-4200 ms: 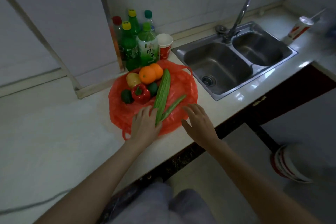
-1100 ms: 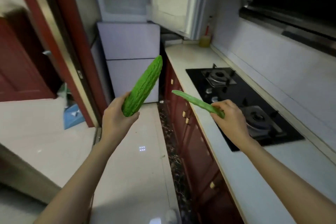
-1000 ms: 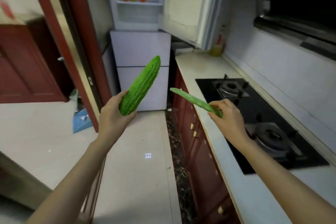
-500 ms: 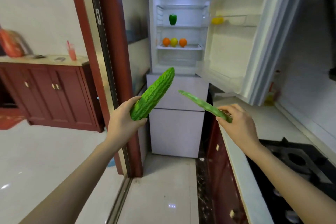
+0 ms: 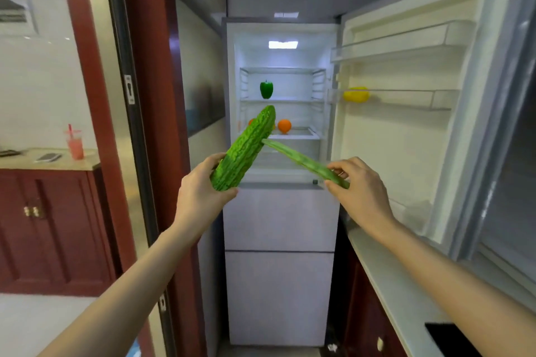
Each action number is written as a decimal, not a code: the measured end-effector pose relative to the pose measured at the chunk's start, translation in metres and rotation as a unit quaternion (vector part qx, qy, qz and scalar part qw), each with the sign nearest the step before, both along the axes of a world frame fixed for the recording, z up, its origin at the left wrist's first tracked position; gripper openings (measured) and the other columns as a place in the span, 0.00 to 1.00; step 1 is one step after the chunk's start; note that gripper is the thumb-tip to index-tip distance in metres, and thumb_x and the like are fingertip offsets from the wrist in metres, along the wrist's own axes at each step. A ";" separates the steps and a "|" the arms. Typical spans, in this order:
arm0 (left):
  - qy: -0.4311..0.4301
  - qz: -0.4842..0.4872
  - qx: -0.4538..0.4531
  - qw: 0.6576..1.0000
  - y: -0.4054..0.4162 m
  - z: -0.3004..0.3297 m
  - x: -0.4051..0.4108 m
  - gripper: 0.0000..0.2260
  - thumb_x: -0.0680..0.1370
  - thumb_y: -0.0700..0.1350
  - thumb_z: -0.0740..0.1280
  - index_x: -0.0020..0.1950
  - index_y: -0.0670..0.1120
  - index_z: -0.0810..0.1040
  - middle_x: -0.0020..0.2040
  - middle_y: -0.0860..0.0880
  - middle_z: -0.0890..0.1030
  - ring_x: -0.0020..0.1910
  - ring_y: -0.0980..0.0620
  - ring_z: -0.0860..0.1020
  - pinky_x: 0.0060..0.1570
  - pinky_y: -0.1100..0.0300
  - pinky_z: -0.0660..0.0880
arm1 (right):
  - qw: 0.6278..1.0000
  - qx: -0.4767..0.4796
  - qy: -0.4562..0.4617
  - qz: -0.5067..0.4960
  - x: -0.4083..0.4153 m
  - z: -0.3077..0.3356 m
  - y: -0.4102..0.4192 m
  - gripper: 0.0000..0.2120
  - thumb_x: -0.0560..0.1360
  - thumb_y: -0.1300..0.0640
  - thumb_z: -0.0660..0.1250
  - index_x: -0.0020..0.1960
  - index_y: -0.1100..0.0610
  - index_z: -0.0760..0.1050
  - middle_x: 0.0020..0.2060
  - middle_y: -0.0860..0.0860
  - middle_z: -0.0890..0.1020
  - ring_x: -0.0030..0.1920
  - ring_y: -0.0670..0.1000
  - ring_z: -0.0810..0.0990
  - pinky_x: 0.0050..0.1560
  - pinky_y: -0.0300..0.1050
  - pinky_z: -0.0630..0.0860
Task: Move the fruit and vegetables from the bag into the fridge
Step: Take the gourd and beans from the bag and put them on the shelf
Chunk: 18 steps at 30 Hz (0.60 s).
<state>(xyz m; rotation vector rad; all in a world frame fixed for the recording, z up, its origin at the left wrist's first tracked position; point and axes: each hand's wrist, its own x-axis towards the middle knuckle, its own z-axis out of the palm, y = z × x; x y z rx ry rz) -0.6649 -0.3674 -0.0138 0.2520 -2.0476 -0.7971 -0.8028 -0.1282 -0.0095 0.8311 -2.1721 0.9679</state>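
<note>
Carrying step: my left hand (image 5: 200, 197) grips the gourd (image 5: 245, 149), right hand (image 5: 359, 191) pinches the bean (image 5: 304, 161); next, reach into the open fridge (image 5: 281, 211) shelves.

Bumpy, glossy bitter gourd (image 5: 246, 151); smooth white plastic fridge door shelves (image 5: 406, 40); polished red wood cabinet (image 5: 52, 229).

My left hand (image 5: 200, 197) grips the lower end of a bumpy bitter gourd (image 5: 245, 149), which slants up toward the fridge (image 5: 280, 211). My right hand (image 5: 359, 191) pinches the near end of a long flat green bean (image 5: 301, 161) whose tip reaches the gourd's side. The fridge's upper door (image 5: 420, 113) stands open to its right, with a yellow fruit (image 5: 355, 94) in the door's middle rack. Inside the fridge, a green pepper (image 5: 266, 89) sits on a shelf, and an orange (image 5: 284, 125) sits on the shelf below it. Left of the fridge, beyond a red door frame (image 5: 145, 124), a pink drink cup (image 5: 74, 143) stands on a cabinet top.
</note>
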 end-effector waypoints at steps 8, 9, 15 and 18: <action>0.033 -0.014 0.010 0.999 -0.067 0.035 -0.108 0.26 0.64 0.38 0.75 0.59 0.54 0.76 0.43 0.58 0.80 0.42 0.58 0.79 0.41 0.68 0.71 | 0.999 -0.008 0.031 -0.021 -0.098 0.044 -0.061 0.10 0.70 0.57 0.71 0.51 0.51 0.78 0.45 0.47 0.77 0.48 0.50 0.77 0.43 0.48 0.76; 0.037 -0.014 0.006 0.999 -0.075 0.039 -0.125 0.26 0.64 0.38 0.75 0.59 0.54 0.76 0.45 0.56 0.81 0.44 0.56 0.79 0.43 0.64 0.71 | 0.999 -0.009 0.037 -0.021 -0.113 0.049 -0.068 0.10 0.70 0.57 0.71 0.51 0.51 0.78 0.45 0.47 0.77 0.48 0.50 0.77 0.43 0.49 0.76; 0.048 -0.013 -0.020 0.999 -0.108 0.067 -0.230 0.25 0.64 0.37 0.75 0.58 0.54 0.76 0.42 0.58 0.80 0.42 0.57 0.78 0.40 0.66 0.72 | 0.997 -0.031 0.071 -0.013 -0.213 0.079 -0.111 0.10 0.70 0.56 0.71 0.51 0.51 0.78 0.47 0.48 0.78 0.48 0.51 0.77 0.43 0.50 0.76; 0.043 0.000 -0.051 0.998 -0.125 0.080 -0.280 0.26 0.64 0.39 0.75 0.59 0.53 0.77 0.44 0.55 0.80 0.43 0.54 0.79 0.42 0.61 0.73 | 0.996 -0.039 0.082 -0.005 -0.261 0.090 -0.132 0.10 0.70 0.57 0.71 0.51 0.52 0.79 0.47 0.49 0.78 0.48 0.50 0.76 0.42 0.46 0.74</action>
